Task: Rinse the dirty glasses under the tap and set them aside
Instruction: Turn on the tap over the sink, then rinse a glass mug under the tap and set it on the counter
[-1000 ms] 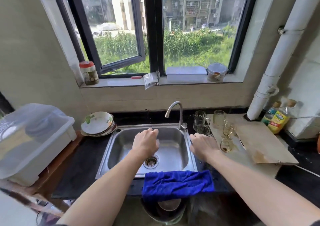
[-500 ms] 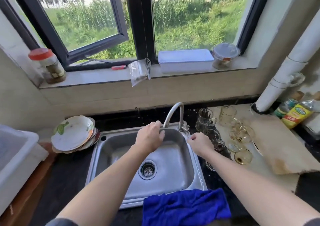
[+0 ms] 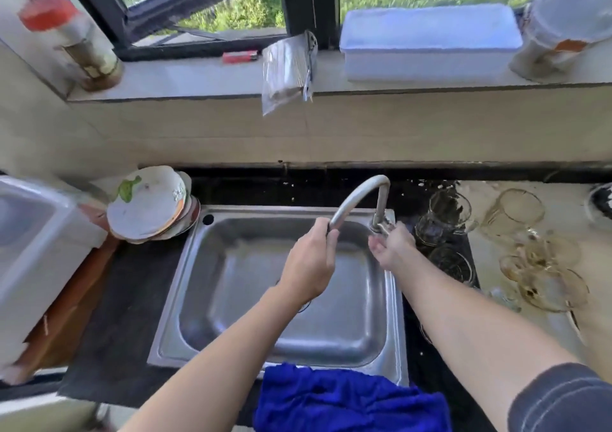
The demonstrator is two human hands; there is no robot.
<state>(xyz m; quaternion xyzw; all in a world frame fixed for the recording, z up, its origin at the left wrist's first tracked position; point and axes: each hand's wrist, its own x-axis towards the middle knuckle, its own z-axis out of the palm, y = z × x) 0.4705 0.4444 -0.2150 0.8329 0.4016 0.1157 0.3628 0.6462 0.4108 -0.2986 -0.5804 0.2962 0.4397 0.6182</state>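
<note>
A curved metal tap point(image 3: 359, 196) rises at the back right of a steel sink point(image 3: 231, 299). My left hand point(image 3: 309, 264) is closed around the tap's spout end. My right hand point(image 3: 392, 247) touches the tap's handle at its base, fingers partly curled on it. No water shows. Several dirty glasses stand right of the sink: a clear mug point(image 3: 450, 208), a tumbler point(image 3: 515, 211), dark-looking glasses point(image 3: 452, 262) by my right wrist, and brown-stained stemmed glasses point(image 3: 551, 287) lying on the pale counter.
A stack of plates point(image 3: 149, 204) leans left of the sink beside a white plastic bin point(image 3: 36, 249). A blue cloth point(image 3: 347, 398) hangs over the sink's front edge. The windowsill holds a red-lidded jar point(image 3: 71, 37), a plastic bag point(image 3: 288, 70), a white box point(image 3: 430, 40) and a covered jar point(image 3: 566, 27).
The view has moved closer and tilted down. My left hand rose from the sink to grip the spout; my right hand moved from the sink's right rim to the tap handle.
</note>
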